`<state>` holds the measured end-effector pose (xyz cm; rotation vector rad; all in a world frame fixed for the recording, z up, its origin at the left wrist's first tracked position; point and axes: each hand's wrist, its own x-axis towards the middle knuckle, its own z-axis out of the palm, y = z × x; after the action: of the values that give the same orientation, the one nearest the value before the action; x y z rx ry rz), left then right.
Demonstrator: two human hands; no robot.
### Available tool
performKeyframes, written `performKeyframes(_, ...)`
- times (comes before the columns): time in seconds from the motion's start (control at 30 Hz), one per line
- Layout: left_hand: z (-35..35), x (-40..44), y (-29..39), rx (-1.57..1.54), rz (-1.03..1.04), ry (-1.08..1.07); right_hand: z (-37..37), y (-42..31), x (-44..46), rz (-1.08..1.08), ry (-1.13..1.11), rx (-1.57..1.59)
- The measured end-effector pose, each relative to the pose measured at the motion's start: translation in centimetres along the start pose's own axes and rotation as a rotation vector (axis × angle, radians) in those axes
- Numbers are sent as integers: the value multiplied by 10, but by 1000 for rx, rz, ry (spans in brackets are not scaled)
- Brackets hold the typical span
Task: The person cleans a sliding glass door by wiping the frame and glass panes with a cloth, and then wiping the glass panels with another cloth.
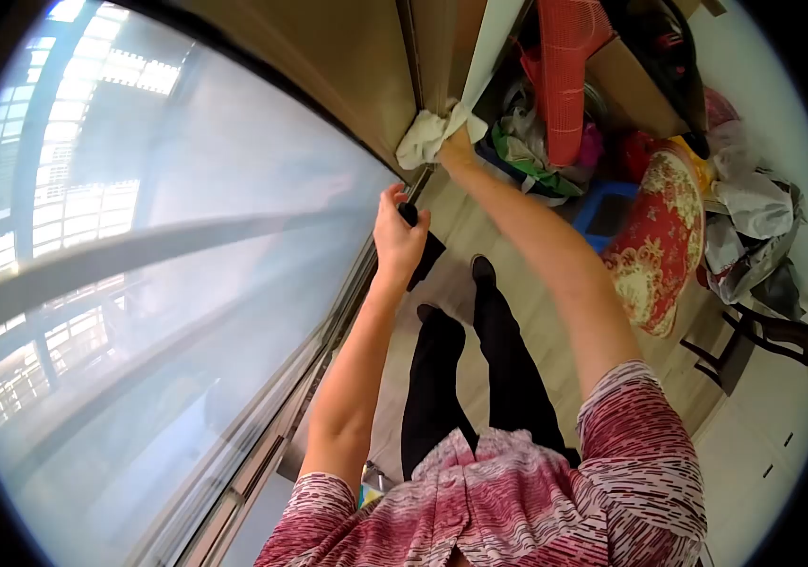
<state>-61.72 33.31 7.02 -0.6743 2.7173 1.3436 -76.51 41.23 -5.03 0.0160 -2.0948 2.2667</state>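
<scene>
My right hand (458, 149) holds a whitish cloth (423, 139) against the lower part of a brown panel (347, 71), beside its vertical edge. The cloth hides most of the fingers. My left hand (398, 234) is wrapped round a small black object (408, 214), next to the edge of a large glass pane (234, 217). What the black object is cannot be made out. A metal frame (328, 321) runs along the glass below my left hand.
On the right stand a chair with a red floral cover (659, 246), a red mesh item (564, 76), a cardboard box (635, 90), plastic bags (754, 203) and a blue container (604, 213). Dark wooden legs (777, 335) show lower right. My feet are on the wooden floor (517, 260).
</scene>
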Motion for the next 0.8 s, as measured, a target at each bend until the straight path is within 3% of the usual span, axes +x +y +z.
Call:
performKeyframes(0.03, 13, 8, -15, -25, -67, -35, 3, 17, -7, 87, 12, 207)
performKeyframes(0.07, 24, 14, -30, -12, -90, -54, 4, 36, -15, 118, -55, -10)
performKeyframes(0.2, 64, 38, -91, 88, -57, -77, 19, 162, -38, 367, 25, 152)
performKeyframes(0.33, 103, 54, -139, 164, -141, -151, 15, 233, -48, 487, 54, 169)
performKeyframes(0.43, 125, 45, -183, 233, -133, -121, 10, 269, -71, 667, -80, 224)
performKeyframes(0.5, 144, 44, -212, 200, -215, -118, 12, 313, -76, 921, -105, 65)
performKeyframes(0.67, 167, 20, -279, 210, -259, -94, 38, 334, -137, 1231, -325, -70)
performKeyframes(0.73, 152, -4, -301, 260, -435, -133, 51, 353, -178, 1348, -513, 3)
performKeyframes(0.8, 137, -30, -304, 274, -465, -103, 54, 319, -213, 1444, -674, 181)
